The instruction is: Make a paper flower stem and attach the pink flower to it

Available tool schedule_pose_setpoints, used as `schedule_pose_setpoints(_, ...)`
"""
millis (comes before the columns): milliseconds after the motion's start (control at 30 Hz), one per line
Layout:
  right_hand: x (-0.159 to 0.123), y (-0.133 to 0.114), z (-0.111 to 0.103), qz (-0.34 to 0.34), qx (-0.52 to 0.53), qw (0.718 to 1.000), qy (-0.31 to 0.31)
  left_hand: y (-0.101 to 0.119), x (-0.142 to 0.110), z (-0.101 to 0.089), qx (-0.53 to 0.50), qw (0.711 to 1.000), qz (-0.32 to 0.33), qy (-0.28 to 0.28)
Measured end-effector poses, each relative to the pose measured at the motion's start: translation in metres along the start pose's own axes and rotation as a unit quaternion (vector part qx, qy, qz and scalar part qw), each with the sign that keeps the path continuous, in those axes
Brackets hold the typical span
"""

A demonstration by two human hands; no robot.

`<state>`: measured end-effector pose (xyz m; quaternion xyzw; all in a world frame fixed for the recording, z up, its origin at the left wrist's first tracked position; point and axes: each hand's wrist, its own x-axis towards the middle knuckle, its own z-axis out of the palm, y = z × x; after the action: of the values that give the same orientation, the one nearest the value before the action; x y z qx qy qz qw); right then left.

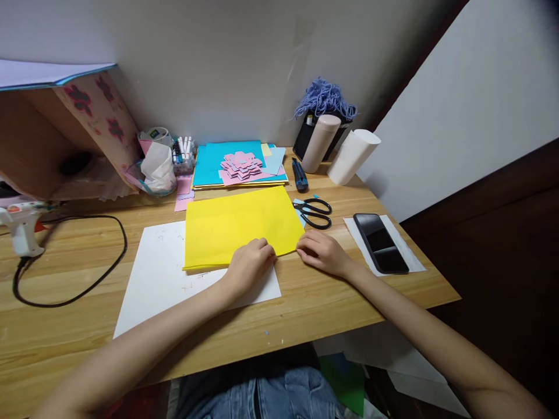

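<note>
A yellow sheet of paper (236, 224), which looks folded in two along its left side, lies partly over a white sheet (151, 279). My left hand (251, 262) rests on the near edge of the yellow paper with its fingers curled around that edge. At the near right corner, my right hand (323, 251) has its fingertips pinched on the yellow paper. Black-handled scissors (317, 214) lie just beyond my right hand, over a scrap of light blue paper. Some fingertips of both hands are hidden.
Behind lie blue sheets (209, 163) with a layered pink paper flower (241, 166), and a utility knife (300, 176). A phone (381, 243) is at the right. Two white cylinders, including a bottle (321, 144), stand behind. A glue gun (25, 230) and its cable occupy the left.
</note>
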<state>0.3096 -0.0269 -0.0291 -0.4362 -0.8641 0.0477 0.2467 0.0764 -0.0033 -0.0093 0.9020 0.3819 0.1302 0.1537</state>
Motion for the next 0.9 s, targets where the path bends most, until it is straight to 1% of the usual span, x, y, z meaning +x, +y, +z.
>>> schedule_pose_setpoints(133, 0.007, -0.002, -0.002, 0.046, 0.042, 0.998, -0.024, 0.002, -0.003, 0.004, -0.078, 0.995, -0.054, 0.024)
schedule_pose_setpoints(200, 0.008, -0.002, -0.001, 0.066, 0.054, 0.996, -0.028, 0.003, -0.003, 0.004, -0.095, 0.992, -0.075, 0.032)
schedule_pose_setpoints(333, 0.010, -0.001, 0.002, 0.115, 0.086, 0.989, -0.027, 0.005, -0.002, 0.002, -0.073, 0.991, -0.104, 0.034)
schedule_pose_setpoints(433, 0.011, -0.004, 0.003, 0.171, 0.103, 0.980, -0.024, 0.005, 0.000, 0.000, -0.055, 0.991, -0.118, 0.029)
schedule_pose_setpoints(567, 0.011, -0.007, 0.005, 0.252, 0.082, 0.964, 0.000, 0.004, 0.002, -0.001, -0.049, 0.989, -0.136, 0.022)
schedule_pose_setpoints(667, 0.010, -0.007, 0.007, 0.297, 0.066, 0.952, 0.024, 0.003, 0.003, -0.002, -0.046, 0.988, -0.150, 0.017)
schedule_pose_setpoints(900, 0.001, 0.004, 0.004, 0.338, 0.064, 0.937, 0.067, 0.000, 0.002, -0.004, -0.058, 0.984, -0.168, 0.008)
